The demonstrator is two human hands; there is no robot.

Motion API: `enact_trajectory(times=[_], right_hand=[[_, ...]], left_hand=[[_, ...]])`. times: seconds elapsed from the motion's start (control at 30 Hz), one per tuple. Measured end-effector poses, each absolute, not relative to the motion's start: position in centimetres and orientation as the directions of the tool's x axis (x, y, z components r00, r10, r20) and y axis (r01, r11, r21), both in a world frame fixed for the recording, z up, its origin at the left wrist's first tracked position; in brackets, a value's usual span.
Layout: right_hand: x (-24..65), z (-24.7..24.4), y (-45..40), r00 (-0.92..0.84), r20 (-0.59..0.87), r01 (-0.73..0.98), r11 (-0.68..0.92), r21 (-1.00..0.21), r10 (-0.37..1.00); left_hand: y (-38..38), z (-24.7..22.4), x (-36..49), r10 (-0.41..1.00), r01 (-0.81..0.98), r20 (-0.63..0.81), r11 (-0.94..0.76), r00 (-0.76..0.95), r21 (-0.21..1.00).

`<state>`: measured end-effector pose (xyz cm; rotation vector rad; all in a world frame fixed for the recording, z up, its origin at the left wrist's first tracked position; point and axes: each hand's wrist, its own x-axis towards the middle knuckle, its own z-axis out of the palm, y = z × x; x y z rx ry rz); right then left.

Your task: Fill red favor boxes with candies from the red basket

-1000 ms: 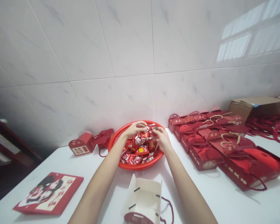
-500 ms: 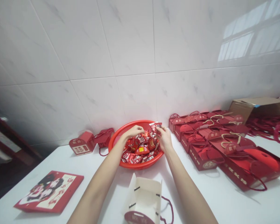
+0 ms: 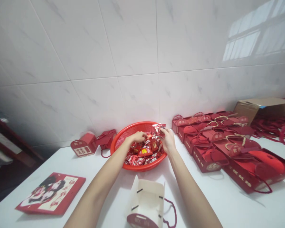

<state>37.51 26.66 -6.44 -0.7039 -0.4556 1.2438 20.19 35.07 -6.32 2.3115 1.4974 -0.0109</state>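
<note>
A red plastic basket (image 3: 120,139) holds many red wrapped candies (image 3: 144,152). My right hand (image 3: 168,141) is over its right rim, thumb and fingers pinched on a small red and white candy packet (image 3: 158,129). Inside the basket, my left hand (image 3: 138,136) has its fingers curled down against the candies; what they grip, if anything, is hidden. In front of the basket stands an open paper gift box (image 3: 148,193), its cream inside facing up, with a dark red cord (image 3: 173,209) at its right side.
Rows of red gift boxes (image 3: 204,139) stand to the right, with a cardboard box (image 3: 263,107) of dark red cords behind. At left are a small closed red box (image 3: 84,144), another red box (image 3: 106,139) and a flat red printed package (image 3: 52,193). A tiled wall borders the table.
My left hand has shifted slightly lower among the candies. My right hand still pinches the candy packet, which has turned a little and shows more of its face.
</note>
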Motion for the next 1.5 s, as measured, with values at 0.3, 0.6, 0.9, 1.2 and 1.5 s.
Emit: enact_trajectory(times=[0.3,0.6,0.9,1.2,1.5], right_hand=[[37.6,-6.3,26.5,0.265,-0.048,-0.689,0.154,-0.708,0.963],[37.6,-6.4,26.5,0.266,-0.04,-0.683,0.159,-0.713,0.963],[37.6,-6.2,26.4,0.263,-0.04,-0.684,0.157,-0.713,0.964],[37.6,-6.2,26.5,0.266,-0.045,-0.678,0.154,-0.718,0.963],[37.6,-6.4,26.6,0.255,-0.033,-0.669,0.152,-0.728,0.966]], left_hand=[[35.4,-6.5,19.5,0.907,0.878,-0.168,-0.307,0.387,0.368],[35.3,-6.0,19.2,0.919,0.742,-0.055,-0.28,0.391,0.609],[34.8,-5.3,19.2,0.919,0.603,-0.073,-0.192,0.388,0.775],[34.9,-5.3,18.7,0.956,0.575,-0.034,-0.147,0.292,0.805],[35.4,-5.9,18.2,0.98,0.584,-0.001,-0.118,0.199,0.803]])
